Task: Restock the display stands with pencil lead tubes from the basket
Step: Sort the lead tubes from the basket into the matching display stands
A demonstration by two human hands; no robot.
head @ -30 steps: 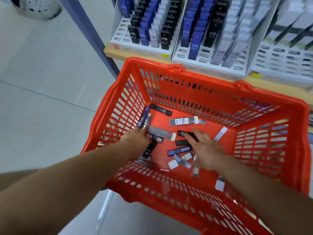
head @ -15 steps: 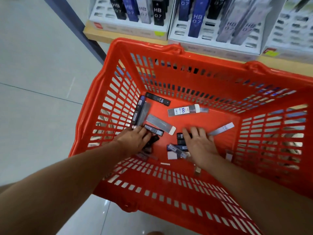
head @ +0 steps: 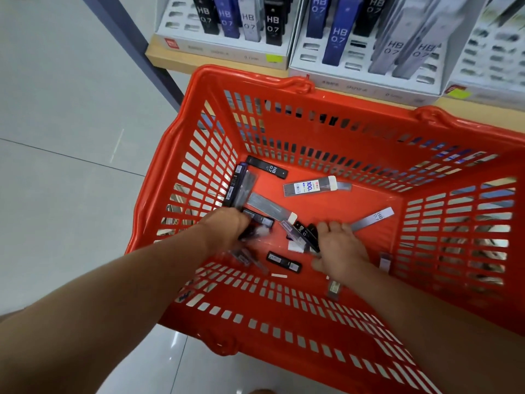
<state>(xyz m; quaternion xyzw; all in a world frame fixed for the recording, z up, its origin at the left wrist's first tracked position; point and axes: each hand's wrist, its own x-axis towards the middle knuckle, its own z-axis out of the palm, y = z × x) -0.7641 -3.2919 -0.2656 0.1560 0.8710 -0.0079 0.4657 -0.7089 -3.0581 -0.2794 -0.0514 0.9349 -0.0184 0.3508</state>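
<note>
An orange-red basket (head: 255, 78) stands below the shelf with several pencil lead tubes loose on its floor: a black one (head: 267, 167), a clear one labelled 100 (head: 309, 186), a grey one (head: 372, 218) and another black one (head: 284, 261). My left hand (head: 227, 228) is down at the basket's left side, fingers curled round blurred dark tubes (head: 252, 231). My right hand (head: 341, 248) is at the middle of the floor and grips a few black HB tubes (head: 305, 231). White display stands (head: 224, 49) (head: 363, 75) on the shelf hold upright black, blue and grey tubes.
The wooden shelf edge (head: 159, 56) runs just behind the basket's far rim. A dark metal upright (head: 133, 38) slants down at the left. Pale floor tiles (head: 71, 137) lie left of and under the basket. A third stand (head: 488, 75) sits at the far right.
Both hands have gathered tubes: the left closed round dark ones by the left wall, the right picked up black HB tubes. A black tube now lies exposed between them. The view has dipped lower.
</note>
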